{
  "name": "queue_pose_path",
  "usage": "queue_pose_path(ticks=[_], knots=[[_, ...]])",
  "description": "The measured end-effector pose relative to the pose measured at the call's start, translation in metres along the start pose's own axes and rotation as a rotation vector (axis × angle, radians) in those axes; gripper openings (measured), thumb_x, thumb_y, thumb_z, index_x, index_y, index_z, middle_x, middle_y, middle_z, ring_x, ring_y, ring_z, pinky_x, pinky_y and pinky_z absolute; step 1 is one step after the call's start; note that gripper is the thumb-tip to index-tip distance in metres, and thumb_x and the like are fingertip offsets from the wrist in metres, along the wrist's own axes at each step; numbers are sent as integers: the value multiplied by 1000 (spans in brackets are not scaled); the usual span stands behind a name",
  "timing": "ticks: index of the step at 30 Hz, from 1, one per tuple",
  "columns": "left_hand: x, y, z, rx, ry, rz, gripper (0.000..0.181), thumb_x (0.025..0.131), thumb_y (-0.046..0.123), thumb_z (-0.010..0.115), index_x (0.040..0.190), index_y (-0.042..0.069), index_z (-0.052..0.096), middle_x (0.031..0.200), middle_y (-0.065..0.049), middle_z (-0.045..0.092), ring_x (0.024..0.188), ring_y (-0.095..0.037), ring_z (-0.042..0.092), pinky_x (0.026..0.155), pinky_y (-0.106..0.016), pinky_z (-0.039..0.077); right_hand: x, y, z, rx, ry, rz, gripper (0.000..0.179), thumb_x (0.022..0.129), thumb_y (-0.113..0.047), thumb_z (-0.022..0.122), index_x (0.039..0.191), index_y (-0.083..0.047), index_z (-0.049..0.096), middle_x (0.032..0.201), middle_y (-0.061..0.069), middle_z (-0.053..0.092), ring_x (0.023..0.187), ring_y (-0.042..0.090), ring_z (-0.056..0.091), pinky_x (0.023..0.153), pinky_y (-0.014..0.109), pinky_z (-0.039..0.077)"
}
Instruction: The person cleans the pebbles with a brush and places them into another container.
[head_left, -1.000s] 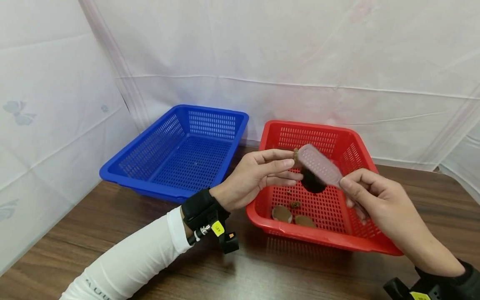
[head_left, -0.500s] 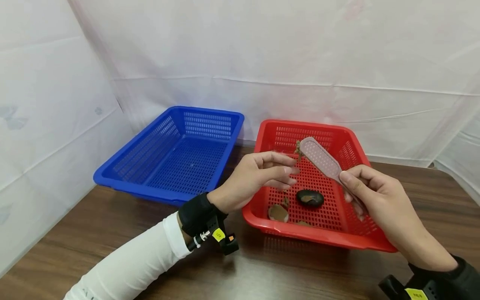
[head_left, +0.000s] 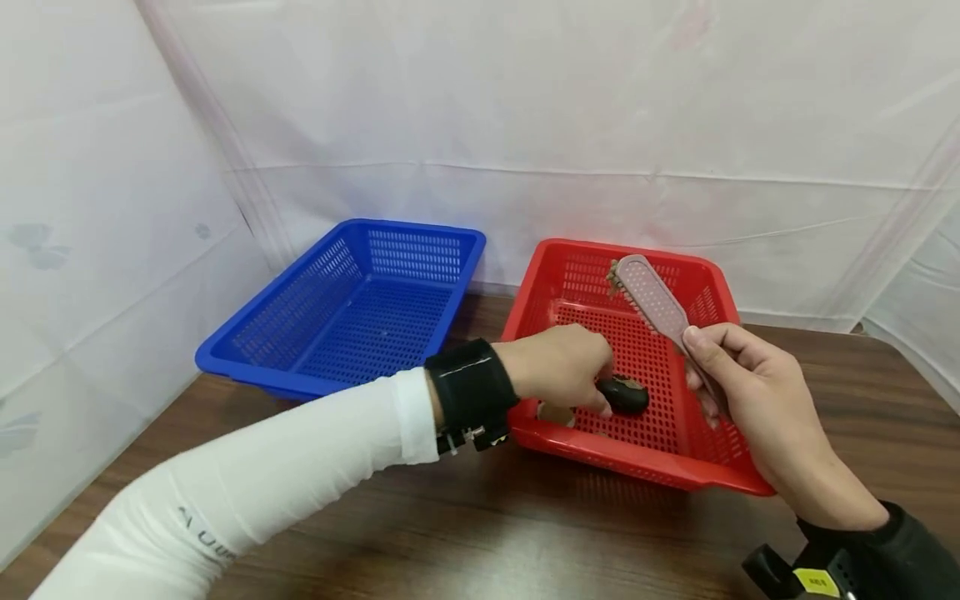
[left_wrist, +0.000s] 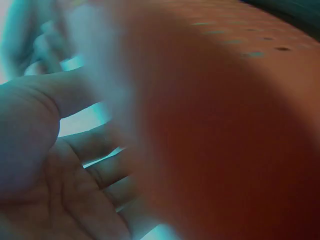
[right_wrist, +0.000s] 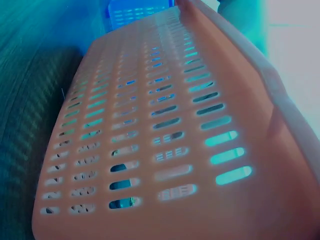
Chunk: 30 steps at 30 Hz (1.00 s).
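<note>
Down inside the red basket [head_left: 678, 475], your left hand [head_left: 558, 375] curls its fingers onto the dark oval stone [head_left: 624, 394] on the mesh floor; whether they fully grip it is hidden. Your right hand [head_left: 746, 392] clasps the handle of the pink file [head_left: 651, 300], raised above the basket with brown bits at its tip. Take the stone firmly by its 2 long sides. Beside it stands the blue basket [head_left: 247, 354].
</note>
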<state>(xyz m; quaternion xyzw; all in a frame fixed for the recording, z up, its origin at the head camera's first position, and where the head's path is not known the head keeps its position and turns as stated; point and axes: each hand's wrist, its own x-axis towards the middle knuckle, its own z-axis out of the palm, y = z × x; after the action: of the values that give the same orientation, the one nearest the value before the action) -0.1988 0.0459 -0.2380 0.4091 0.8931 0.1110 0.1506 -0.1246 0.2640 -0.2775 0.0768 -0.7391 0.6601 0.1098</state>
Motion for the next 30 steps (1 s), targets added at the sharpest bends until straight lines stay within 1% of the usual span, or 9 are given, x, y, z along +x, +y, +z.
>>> queue_pose_path(ticks=[3, 7, 12, 15, 18, 20, 22, 25, 30], knots=[[5, 2, -2, 69, -83, -24, 24, 97, 32, 81, 103, 10, 72, 89, 2, 68, 80, -11, 59, 70, -21, 48, 1, 3, 2, 39, 12, -2, 22, 107, -23, 67, 98, -3, 64, 76, 6, 59, 53, 20, 46, 42, 33, 38], [7, 6, -13, 162, -147, -7, 25, 98, 35, 79, 103, 12, 72, 88, 2, 68, 80, -11, 58, 69, -21, 47, 3, 6, 4, 60, 16, -1, 22, 107, -24, 66, 98, -4, 64, 77, 5, 59, 53, 19, 46, 42, 32, 40], [19, 5, -17, 280, -138, 6, 26, 98, 34, 80, 110, 13, 72, 90, 4, 67, 81, -11, 58, 72, -21, 49, 8, 9, 9, 82, 28, 1, 22, 107, -26, 67, 99, -5, 65, 77, 5, 59, 54, 18, 47, 44, 28, 43], [35, 1, -10, 343, -140, 17, 29, 99, 33, 79, 118, 13, 72, 99, 4, 70, 87, -10, 60, 77, -22, 50, 9, 11, 11, 121, 46, 2, 21, 106, -25, 68, 97, -6, 66, 76, 5, 58, 54, 17, 48, 44, 27, 45], [53, -1, 0, 381, -156, 51, 40, 100, 32, 78, 134, 12, 70, 120, 3, 72, 105, -10, 64, 89, -21, 51, 9, 12, 12, 156, 64, 4, 21, 106, -25, 68, 96, -6, 66, 75, 5, 58, 53, 16, 48, 45, 26, 45], [64, -2, 8, 400, -166, 87, 51, 100, 30, 78, 146, 11, 64, 136, 0, 68, 121, -11, 62, 99, -20, 48, 8, 12, 12, 175, 69, 7, 22, 106, -25, 68, 96, -6, 66, 74, 5, 58, 53, 16, 48, 45, 26, 45], [71, -2, 17, 399, -174, 98, 58, 99, 28, 78, 152, 12, 59, 145, 0, 63, 132, -11, 57, 106, -19, 44, 8, 13, 13, 189, 67, 10, 23, 107, -25, 67, 96, -5, 65, 74, 5, 58, 53, 16, 48, 45, 26, 45], [76, -4, 29, 425, -175, 105, 49, 99, 27, 79, 145, 16, 65, 139, 3, 66, 128, -10, 59, 102, -18, 46, 9, 13, 16, 201, 48, 16, 22, 107, -25, 66, 96, -5, 65, 74, 4, 58, 53, 16, 48, 45, 26, 45], [83, -9, 43, 465, -109, 114, 26, 94, 25, 85, 117, 18, 74, 112, 7, 71, 106, -7, 64, 90, -19, 51, 12, 12, 17, 195, 23, 37, 23, 107, -26, 67, 95, -6, 65, 74, 4, 57, 53, 16, 47, 44, 26, 44]])
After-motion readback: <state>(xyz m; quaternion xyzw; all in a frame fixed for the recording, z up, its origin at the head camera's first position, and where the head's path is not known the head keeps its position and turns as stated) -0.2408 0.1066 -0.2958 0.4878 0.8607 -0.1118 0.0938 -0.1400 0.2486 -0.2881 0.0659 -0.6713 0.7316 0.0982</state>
